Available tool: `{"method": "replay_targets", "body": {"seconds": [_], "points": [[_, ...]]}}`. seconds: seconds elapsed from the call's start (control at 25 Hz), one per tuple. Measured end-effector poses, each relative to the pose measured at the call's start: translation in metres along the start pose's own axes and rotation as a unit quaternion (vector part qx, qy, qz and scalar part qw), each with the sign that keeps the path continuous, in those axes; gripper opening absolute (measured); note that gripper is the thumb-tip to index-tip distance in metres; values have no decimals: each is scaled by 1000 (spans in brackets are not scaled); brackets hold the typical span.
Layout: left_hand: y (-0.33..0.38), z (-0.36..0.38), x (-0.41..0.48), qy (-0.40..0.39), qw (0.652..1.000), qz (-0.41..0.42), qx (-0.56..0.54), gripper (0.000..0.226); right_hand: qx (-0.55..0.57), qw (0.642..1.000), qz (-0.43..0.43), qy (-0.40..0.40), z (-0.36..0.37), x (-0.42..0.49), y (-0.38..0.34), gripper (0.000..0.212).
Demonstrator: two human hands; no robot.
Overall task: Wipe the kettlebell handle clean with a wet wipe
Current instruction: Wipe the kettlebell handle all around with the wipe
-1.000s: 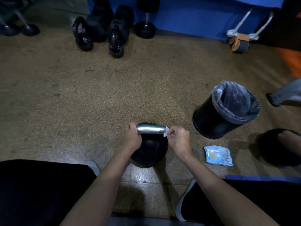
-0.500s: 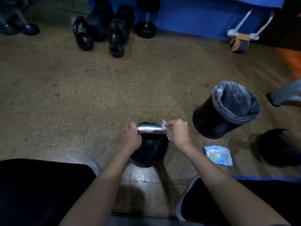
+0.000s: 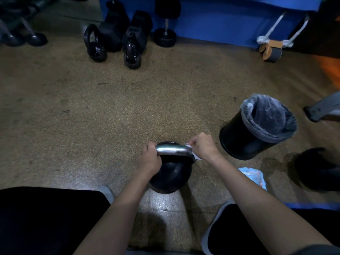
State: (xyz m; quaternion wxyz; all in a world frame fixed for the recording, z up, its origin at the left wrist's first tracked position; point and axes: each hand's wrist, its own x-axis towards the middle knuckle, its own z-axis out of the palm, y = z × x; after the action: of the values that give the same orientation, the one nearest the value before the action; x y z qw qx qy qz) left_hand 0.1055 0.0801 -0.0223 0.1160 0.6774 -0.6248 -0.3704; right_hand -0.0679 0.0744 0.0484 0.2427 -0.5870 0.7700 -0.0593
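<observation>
The kettlebell [image 3: 170, 173] is steadied by the left hand [image 3: 150, 161] closed around the handle [image 3: 173, 150], while the wet wipe [image 3: 194, 154], pinched in the right hand [image 3: 203, 146], is best dragged firmly along the bar.

Bare forearms, black shorts [image 3: 46, 218], the right leg's white-trimmed.

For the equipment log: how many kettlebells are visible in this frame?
3. One kettlebell sits between the person's hands. Two smaller kettlebells stand near the far dumbbells: one on the left, one just right of it. More may be hidden in the dark corners.
</observation>
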Motion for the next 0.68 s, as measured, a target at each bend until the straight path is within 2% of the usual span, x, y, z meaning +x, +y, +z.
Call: {"method": "replay_targets", "body": {"seconds": [0.12,0.36,0.68], "points": [[0,0,2,2,1000,-5,0,32,-17,999,-26,-10,-2,1,-4,23],[-2,2,2,4,1000,2,-2,32,-53,997,-23,-53,-6,5,-6,28],[-1,2,2,8,1000,2,10,31,-51,997,-32,-58,-8,5,-8,27]]}}
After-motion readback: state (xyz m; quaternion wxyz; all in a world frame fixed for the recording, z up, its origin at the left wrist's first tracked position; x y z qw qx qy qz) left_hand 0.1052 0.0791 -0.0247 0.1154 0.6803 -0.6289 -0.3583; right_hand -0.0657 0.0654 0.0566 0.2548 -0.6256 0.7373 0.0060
